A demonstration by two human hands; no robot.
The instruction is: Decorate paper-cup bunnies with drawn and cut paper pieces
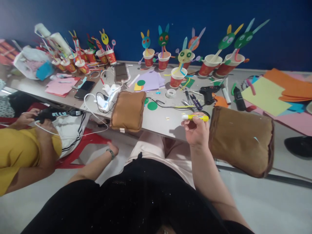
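Note:
Above the table's front edge, my right hand (198,130) is closed around a yellow marker (200,118) with a white end pointing left. Behind it lie scissors (187,103) and a purple-handled tool (195,102). My left hand (113,148), with a band at its wrist, hangs low beside my lap, below the table edge. Its fingers are mostly hidden, and no object shows in it. Nearest to it on the table is a small brown cushion (128,110). A roll of tape (170,93) and a green paper circle (152,106) lie between my hands.
Red paper cups (177,79) with paper-faced figures line the back wall. A large brown cushion (241,139) overhangs the edge at right, near a black glue gun (207,95) and coloured paper (265,94). A power strip (109,97) with cables sits left. A seated person (29,149) holds a black device.

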